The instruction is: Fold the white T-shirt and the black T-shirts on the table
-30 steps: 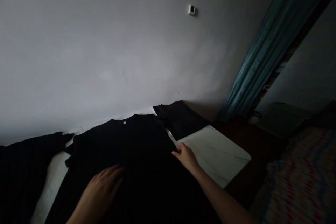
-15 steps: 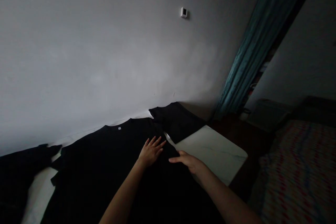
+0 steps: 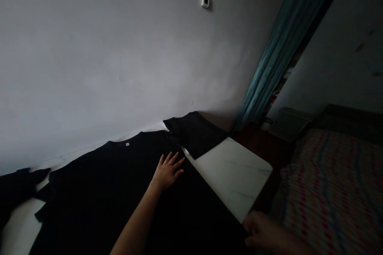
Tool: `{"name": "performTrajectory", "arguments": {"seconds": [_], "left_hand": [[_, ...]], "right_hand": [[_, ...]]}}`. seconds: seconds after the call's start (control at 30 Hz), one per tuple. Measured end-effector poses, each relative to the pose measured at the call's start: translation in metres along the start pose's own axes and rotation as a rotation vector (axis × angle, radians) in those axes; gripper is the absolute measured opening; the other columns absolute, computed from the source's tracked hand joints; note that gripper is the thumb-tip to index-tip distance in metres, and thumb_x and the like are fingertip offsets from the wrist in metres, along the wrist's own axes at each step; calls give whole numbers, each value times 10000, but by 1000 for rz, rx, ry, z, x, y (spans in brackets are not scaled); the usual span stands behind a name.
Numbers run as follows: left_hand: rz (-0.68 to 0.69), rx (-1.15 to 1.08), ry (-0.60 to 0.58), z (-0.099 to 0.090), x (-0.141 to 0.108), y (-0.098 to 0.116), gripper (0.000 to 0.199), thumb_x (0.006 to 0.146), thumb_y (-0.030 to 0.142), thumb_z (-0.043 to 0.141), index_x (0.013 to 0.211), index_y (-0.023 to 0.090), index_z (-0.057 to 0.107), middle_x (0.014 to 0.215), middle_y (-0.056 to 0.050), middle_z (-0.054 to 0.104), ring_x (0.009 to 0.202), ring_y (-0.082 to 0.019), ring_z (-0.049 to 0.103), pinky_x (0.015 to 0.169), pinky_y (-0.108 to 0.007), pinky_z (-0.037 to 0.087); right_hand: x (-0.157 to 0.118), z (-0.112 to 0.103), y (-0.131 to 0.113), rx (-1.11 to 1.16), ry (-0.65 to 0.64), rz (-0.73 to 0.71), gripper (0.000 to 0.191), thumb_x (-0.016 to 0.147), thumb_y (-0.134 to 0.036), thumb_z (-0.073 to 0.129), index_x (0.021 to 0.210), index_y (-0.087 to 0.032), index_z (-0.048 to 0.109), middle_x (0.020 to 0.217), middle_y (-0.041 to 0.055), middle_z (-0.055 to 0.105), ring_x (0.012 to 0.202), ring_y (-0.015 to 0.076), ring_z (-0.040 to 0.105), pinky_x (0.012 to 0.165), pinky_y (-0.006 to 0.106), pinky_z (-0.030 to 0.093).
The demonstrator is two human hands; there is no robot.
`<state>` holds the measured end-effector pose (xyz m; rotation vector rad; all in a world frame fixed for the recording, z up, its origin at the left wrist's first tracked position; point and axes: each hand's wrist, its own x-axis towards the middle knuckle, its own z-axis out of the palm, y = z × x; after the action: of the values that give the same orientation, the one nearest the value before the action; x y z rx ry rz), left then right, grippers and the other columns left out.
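Note:
A black T-shirt (image 3: 98,191) lies spread out on the white marbled table (image 3: 236,171), its collar with a small pale label toward the wall. My left hand (image 3: 167,171) rests flat on the shirt near its right side, fingers spread. At the lower right, near the table's edge, my right hand (image 3: 259,228) is closed at the shirt's side edge, dim and somewhat blurred. Its curled fingers appear to grip the black cloth. The shirt's lower part runs out of view at the bottom.
Another black garment (image 3: 199,134) lies at the table's far right end, by the wall. More dark clothing (image 3: 14,189) is at the far left. Beyond the table's right side stands a bed with a patterned cover (image 3: 326,183). A teal curtain (image 3: 269,55) hangs behind.
My right hand has moved down and right along the shirt's side, and its fingers have closed. My left hand stays flat on the cloth. The view has shifted slightly right.

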<state>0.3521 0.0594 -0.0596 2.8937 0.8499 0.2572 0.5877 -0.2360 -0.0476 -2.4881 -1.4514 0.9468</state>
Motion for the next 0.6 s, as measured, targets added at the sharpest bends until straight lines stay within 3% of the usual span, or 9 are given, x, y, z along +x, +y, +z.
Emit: {"name": "performTrajectory", "arguments": {"seconds": [0.13,0.23,0.3,0.37,0.43,0.53,0.6], "left_hand": [[-72,110,29,-5,-3,18,474,971,425,422,1429,310,459,1526,-89,430,1417,-318,365,1166,-589,263],[-146,140,36,-1,-16,40,480,973,342,421,1445,259,439,1524,-96,429,1401,-321,390,1138,-590,323],[-133,147,37,5,-37,49,511,977,362,400,1473,243,388,1549,-90,379,1419,-317,360,1121,-592,351],[-72,176,64,10,-73,48,532,983,387,366,1501,279,314,1565,-62,337,1428,-302,345,1110,-593,366],[-18,229,115,14,-122,32,542,984,403,343,1512,371,224,1571,-9,323,1418,-284,368,1089,-579,398],[-36,326,172,20,-214,-12,594,944,494,391,1492,471,164,1549,45,370,1379,-269,434,1046,-520,457],[-172,365,232,23,-273,-47,616,910,529,406,1476,501,164,1489,65,469,1340,-284,481,1006,-518,483]], "right_hand": [[-3,-19,-48,-276,192,-35,117,746,-163,619,754,-203,729,831,60,728,829,225,676,703,278,444],[21,-21,-110,-234,369,-287,243,909,-229,488,956,-216,727,981,77,729,922,224,676,815,316,482],[49,-8,-146,-159,459,-471,334,936,-221,455,1209,-195,647,1223,104,666,1115,216,623,944,318,462],[80,10,-164,-174,548,-448,476,916,-223,505,1382,-129,513,1432,166,509,1320,259,478,1060,371,395],[106,23,-163,-216,600,-348,541,936,-280,508,1439,-94,440,1517,203,388,1392,291,385,1101,420,347],[122,22,-142,-297,642,-236,518,978,-333,457,1454,-130,429,1533,208,356,1393,316,376,1106,489,299],[121,13,-133,-345,697,-206,480,976,-298,462,1425,-127,466,1512,214,388,1380,329,386,1106,502,270]]}}
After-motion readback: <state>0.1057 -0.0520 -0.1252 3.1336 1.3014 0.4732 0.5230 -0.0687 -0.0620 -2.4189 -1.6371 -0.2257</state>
